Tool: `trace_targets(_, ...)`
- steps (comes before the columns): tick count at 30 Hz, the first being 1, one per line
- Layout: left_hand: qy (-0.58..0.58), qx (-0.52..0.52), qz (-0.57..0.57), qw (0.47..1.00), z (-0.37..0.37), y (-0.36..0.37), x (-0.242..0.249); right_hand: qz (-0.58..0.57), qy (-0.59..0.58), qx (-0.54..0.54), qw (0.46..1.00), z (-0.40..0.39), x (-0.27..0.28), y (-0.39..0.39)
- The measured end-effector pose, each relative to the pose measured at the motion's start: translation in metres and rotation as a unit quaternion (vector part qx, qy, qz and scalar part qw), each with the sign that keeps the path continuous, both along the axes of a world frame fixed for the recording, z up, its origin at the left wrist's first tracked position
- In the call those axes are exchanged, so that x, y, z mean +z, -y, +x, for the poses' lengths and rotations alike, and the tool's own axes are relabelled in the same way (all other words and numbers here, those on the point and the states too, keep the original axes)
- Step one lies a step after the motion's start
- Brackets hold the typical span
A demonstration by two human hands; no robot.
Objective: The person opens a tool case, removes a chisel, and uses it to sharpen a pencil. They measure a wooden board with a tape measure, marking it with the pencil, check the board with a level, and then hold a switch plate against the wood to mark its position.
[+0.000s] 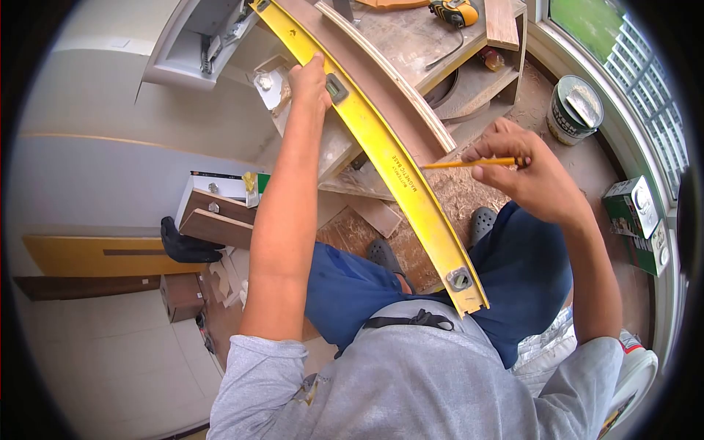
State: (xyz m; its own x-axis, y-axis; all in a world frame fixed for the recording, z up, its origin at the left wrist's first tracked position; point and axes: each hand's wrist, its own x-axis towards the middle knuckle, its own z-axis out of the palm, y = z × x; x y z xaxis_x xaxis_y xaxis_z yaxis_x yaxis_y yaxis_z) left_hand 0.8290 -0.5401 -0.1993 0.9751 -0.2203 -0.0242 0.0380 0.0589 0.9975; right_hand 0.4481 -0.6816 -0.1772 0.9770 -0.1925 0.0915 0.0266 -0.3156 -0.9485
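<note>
A long yellow spirit level point(374, 143) runs from the top of the view down toward my lap, lying along a brown board point(352, 55). My left hand point(311, 82) is wrapped over the level's upper part, right beside its middle vial. In my right hand point(524, 169) I pinch a yellow pencil point(469, 163), its tip pointing left, right at the level's edge near the board's lower end. A pale layered edge point(396, 77) shows along the board's right side. The level's near end overhangs my legs.
A worktable point(381, 33) behind carries a tape measure point(455, 12) and a wood strip point(501, 23). Sawdust covers the floor around my feet. A bucket point(575, 110) and a green-and-white can point(632, 209) stand by the window. At left are a wooden drawer piece point(216, 226) and boards point(103, 254).
</note>
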Motion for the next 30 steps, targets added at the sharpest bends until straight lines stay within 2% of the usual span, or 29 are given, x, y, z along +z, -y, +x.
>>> trace_targets(3,0.007,-0.002,-0.003,1.0,0.003,-0.001,-0.003,0.051,-0.036,0.014,0.998,-0.017,-0.002,-0.01)
trace_targets(5,0.014,-0.006,-0.006,1.0,0.006,-0.001,-0.003,-0.007,-0.048,-0.032,0.998,-0.021,0.001,-0.016)
trace_targets(7,0.002,-0.006,0.002,1.0,0.006,-0.003,-0.004,0.028,-0.029,-0.046,0.998,-0.022,0.006,-0.019)
trace_targets(9,0.009,-0.01,-0.001,1.0,0.004,-0.002,-0.003,0.2,0.011,-0.038,0.979,-0.024,0.012,-0.018)
trace_targets(13,0.001,-0.011,0.0,1.0,0.0,-0.002,0.0,0.205,0.08,-0.104,0.97,-0.007,0.03,-0.015)
trace_targets(15,-0.002,-0.012,-0.003,1.0,-0.003,-0.001,0.002,0.169,0.131,-0.148,0.966,0.018,0.033,-0.004)
trace_targets(19,0.021,-0.005,0.011,1.0,-0.006,-0.001,0.002,0.189,0.247,-0.14,0.94,0.101,0.021,0.008)
trace_targets(22,0.033,0.001,0.017,0.999,-0.002,-0.002,-0.001,0.1,0.286,-0.163,0.939,0.171,0.021,0.019)
trace_targets(23,0.038,0.001,0.013,0.999,-0.002,-0.002,-0.002,0.077,0.254,-0.175,0.948,0.186,0.031,0.019)
trace_targets(25,0.019,-0.009,0.016,1.0,-0.002,-0.002,-0.001,0.06,0.329,-0.18,0.925,0.244,0.019,0.023)
trace_targets(26,0.014,-0.003,0.022,1.0,-0.002,-0.001,0.0,0.059,0.331,-0.178,0.925,0.265,0.017,0.026)
trace_targets(28,0.014,0.001,0.014,1.0,-0.003,-0.001,-0.001,-0.015,0.239,-0.203,0.949,0.296,0.016,0.027)
trace_targets(30,0.018,0.009,0.021,1.0,0.003,-0.001,-0.007,-0.032,0.225,-0.22,0.949,0.315,0.014,0.024)
